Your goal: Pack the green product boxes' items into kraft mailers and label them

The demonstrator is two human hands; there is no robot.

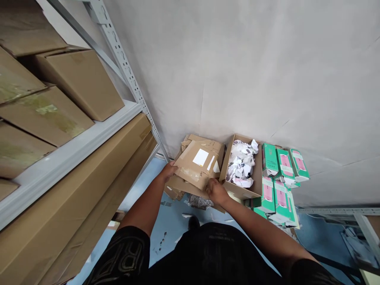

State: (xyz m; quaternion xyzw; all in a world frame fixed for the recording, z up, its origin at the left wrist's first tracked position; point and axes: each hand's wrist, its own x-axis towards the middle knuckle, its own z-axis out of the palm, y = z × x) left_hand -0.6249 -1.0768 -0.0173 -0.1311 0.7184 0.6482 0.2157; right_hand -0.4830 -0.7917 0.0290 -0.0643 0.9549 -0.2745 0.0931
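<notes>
A flattened cardboard box (190,160) with a white label and strips of clear tape lies between my two hands, above a stack of other flattened cardboard (178,185). My left hand (170,171) grips its left corner, fingers closed round the edge. At the near right corner, my right hand (217,192) is closed on the same piece, its fingertips partly hidden. Just right of the stack stands an open carton (257,168) filled with crumpled white paper (242,162).
Several green and pink boxes (282,198) are stacked to the right of the carton. A metal shelving rack (130,113) loaded with cardboard boxes (86,81) rises on the left. Behind is a grey wall (237,71). Bubble wrap (199,202) lies on the blue floor (173,223).
</notes>
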